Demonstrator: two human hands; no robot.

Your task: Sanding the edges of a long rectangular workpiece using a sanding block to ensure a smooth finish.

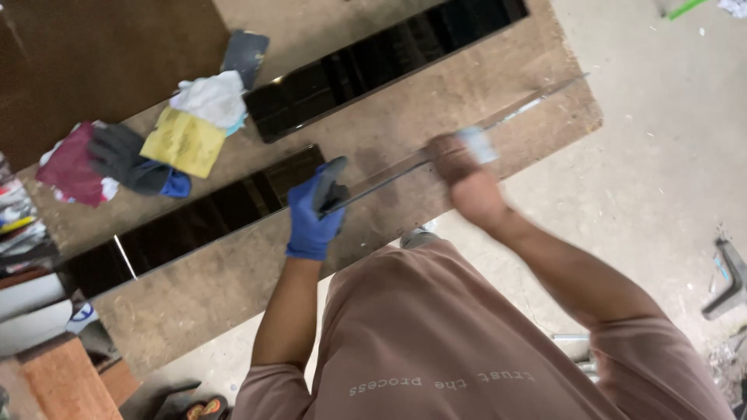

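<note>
My left hand [315, 210], in a blue and grey glove, grips the near end of a long narrow strip of clear glass [537, 99] standing on edge on the brown workbench [202, 295]. My bare right hand [465, 175] is blurred; it presses a small white pad [478, 144] against the strip's middle. The strip runs from my left hand up toward the bench's far right corner.
Two long dark glass panels [389, 54] [194, 222] lie on the bench. A heap of rags [183, 140] and a grey glove [124, 155] sit at the left. Concrete floor [669, 155] spreads to the right, with a sandal [204, 407] below.
</note>
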